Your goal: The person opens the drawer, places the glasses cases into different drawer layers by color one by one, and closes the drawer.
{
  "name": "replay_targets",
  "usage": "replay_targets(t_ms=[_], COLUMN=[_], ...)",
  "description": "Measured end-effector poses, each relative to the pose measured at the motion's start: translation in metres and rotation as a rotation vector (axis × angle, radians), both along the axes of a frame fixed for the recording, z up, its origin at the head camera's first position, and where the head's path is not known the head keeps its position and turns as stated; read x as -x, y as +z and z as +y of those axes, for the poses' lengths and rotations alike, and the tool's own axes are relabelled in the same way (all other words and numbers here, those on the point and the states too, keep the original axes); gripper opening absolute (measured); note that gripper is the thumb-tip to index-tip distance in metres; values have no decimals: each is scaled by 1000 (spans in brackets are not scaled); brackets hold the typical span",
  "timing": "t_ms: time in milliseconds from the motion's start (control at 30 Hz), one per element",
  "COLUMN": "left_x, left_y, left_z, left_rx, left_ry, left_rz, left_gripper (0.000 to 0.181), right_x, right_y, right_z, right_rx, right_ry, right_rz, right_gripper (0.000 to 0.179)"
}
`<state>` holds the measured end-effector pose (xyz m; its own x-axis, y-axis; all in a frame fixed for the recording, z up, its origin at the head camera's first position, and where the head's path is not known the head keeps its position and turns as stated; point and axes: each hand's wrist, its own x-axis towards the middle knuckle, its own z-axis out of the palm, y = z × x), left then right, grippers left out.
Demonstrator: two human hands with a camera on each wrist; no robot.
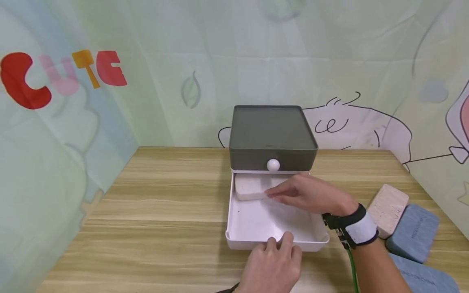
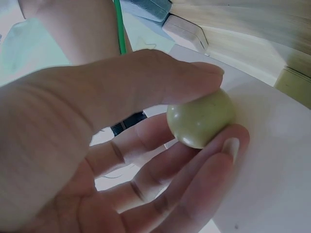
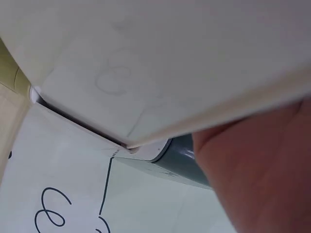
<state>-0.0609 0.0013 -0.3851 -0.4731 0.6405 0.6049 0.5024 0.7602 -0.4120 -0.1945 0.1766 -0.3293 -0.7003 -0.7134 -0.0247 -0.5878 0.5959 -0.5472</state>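
A white drawer (image 1: 253, 226) stands pulled out of a dark grey box (image 1: 272, 128). My left hand (image 1: 272, 262) is at the drawer's front, and in the left wrist view its thumb and fingers pinch a round knob (image 2: 200, 119). Inside the drawer, at the back left, lies a pale beige block (image 1: 250, 187). My right hand (image 1: 304, 193) reaches in from the right, fingers pointing left, fingertips right at the block's front right part. That hand hides the block's right end.
Another beige block (image 1: 388, 209) and two blue-grey blocks, one at the middle (image 1: 414, 232), one nearer (image 1: 425, 276), lie at the right. A second white knob (image 1: 273, 165) sits on the box's upper front. Printed cloth (image 1: 176, 81) hangs behind the wooden table (image 1: 157, 228).
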Motion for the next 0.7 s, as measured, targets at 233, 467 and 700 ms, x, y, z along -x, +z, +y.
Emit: replay_targets(t_ms=[233,467,700], left_x=[0,0,0], left_y=[0,0,-2], left_z=[0,0,1], left_rx=[-4,4,-13], left_ry=[0,5,12], left_rz=[2,3,25], left_gripper=[12,12,12], right_x=[2,3,2], right_y=[-2,-3,-2], right_z=[1,1,1], right_rx=[6,13,14], right_ry=[-6,13,26], right_rz=[-1,-9,-12], right_gripper=[31,33,34])
